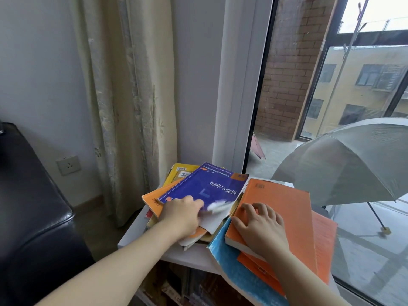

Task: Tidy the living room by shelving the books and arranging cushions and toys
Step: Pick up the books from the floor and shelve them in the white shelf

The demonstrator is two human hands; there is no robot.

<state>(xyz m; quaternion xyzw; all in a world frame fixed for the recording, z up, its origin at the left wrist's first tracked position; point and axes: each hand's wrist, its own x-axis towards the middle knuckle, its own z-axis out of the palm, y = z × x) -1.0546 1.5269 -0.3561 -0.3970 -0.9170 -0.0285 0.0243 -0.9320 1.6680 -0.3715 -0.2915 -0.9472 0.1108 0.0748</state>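
Tidying atop the white shelf [132,233]: my left hand [183,215] pinches the blue book [209,191] by its near corner; my right hand [260,228] lies spread on the orange book [282,208]. I'd square both piles before lifting, sparing loose pages.

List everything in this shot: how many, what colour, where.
Blue book: one, blue, top of left pile.
Orange books: at least three, orange, both piles.
Yellow book: one, yellow, back of left pile.
Light blue book: one, light blue, under right pile.
Shelf top: one, white, beneath the piles.
Curtain: one, cream, left of window.
Socket: one, white, on wall.
Sofa: one, black, far left.
Umbrella: one, grey, outside the glass.
Left hand: grips blue book.
Right hand: rests on top orange book.
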